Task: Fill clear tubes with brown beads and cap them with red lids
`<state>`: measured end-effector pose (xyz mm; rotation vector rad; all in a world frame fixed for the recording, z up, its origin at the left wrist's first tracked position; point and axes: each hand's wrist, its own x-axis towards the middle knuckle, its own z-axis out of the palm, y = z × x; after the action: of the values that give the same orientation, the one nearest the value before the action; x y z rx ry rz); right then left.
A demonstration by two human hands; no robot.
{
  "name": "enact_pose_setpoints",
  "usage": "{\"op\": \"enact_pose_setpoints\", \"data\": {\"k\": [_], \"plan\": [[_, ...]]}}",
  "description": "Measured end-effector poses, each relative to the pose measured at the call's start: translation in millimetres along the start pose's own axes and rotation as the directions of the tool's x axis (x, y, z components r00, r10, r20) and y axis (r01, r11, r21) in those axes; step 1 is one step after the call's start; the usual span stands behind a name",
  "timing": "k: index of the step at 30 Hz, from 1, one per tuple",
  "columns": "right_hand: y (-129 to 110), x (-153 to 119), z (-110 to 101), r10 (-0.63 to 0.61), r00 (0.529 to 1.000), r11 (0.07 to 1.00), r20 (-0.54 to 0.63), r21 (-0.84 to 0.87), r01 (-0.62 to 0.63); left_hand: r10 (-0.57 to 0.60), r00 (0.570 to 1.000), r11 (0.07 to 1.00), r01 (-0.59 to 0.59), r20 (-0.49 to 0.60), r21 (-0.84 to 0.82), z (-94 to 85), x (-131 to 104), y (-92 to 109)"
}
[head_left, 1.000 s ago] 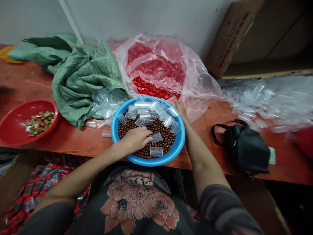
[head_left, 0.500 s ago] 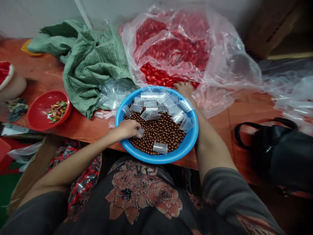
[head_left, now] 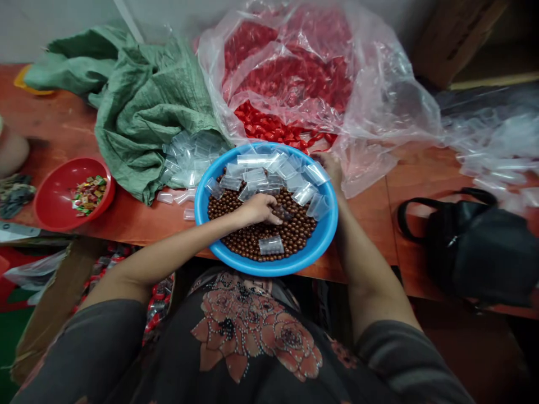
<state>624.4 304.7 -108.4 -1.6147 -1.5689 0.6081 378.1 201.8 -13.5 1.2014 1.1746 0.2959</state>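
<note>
Left hand point(head_left: 256, 210): above the right-of-middle part of the brown balls, its fingers closed on a clear tube point(head_left: 283, 212).
Held tube: inside the basin, low at the balls; whether its mouth is sunk among them, or how full it is, cannot be told.
Scooping grip: best kept light, I judge, since such thin plastic may buckle; a low, shallow sweep with the mouth leading should gather balls without flinging any over the rim.
Right hand point(head_left: 331, 168): at the basin's far right edge, beside the red pieces point(head_left: 269, 124); its fingers are partly hidden and blurred, so I cannot tell whether they are apart or together.
Brown balls point(head_left: 248, 245): a wide layer across the near and middle basin.
Lone tube point(head_left: 271, 245): lying on the balls nearest the body; a sweep would do well to pass clear of it.
Tube pile point(head_left: 256, 178): heaped along the far side, leaving the near balls easier to reach.
Blue basin point(head_left: 269, 269): at the desk point(head_left: 373, 196) edge, in front of the torso; a steady wrist would avoid nudging it.
Clear bag point(head_left: 379, 101): behind, around the red pieces.
Green sack point(head_left: 147, 106): behind to the left.
Red bowl point(head_left: 50, 193): farther left, with wrapped sweets point(head_left: 90, 195).
</note>
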Motion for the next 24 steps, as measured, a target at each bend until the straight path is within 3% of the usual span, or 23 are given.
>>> {"op": "enact_pose_setpoints", "data": {"k": [4,7,10,14,19,24], "plan": [[-8.9,-18.8,-12.3,0.189,0.968,0.936,-0.167,0.328,-0.126,-0.018,1.000,0.995,0.020,0.023,-0.101,2.8,-1.5,2.6],[-19.8,-35.8,-28.2,0.322,0.925,0.840,-0.204,0.512,-0.179,-0.011,0.999,0.983,0.018,0.039,-0.180,-1.2,-11.7,4.6],[-30.4,-56.2,-46.3,0.363,0.907,0.747,-0.214,0.649,-0.145,0.073,0.996,0.964,-0.059,0.042,-0.260,-9.0,-30.3,8.0],[-39.0,-77.1,-55.1,0.368,0.906,0.741,-0.211,0.654,-0.149,0.095,0.995,0.927,-0.101,-0.035,-0.360,-17.7,-58.3,10.2],[-51.7,-84.3,-43.7,0.375,0.909,0.758,-0.182,0.624,-0.188,0.135,0.985,0.892,-0.169,-0.111,-0.419,-24.8,-79.5,3.8],[-77.5,-86.5,-43.4,0.243,0.881,0.810,-0.405,0.585,0.046,0.191,0.976,0.812,-0.216,-0.103,-0.542,-34.9,-90.6,-1.4]]}}
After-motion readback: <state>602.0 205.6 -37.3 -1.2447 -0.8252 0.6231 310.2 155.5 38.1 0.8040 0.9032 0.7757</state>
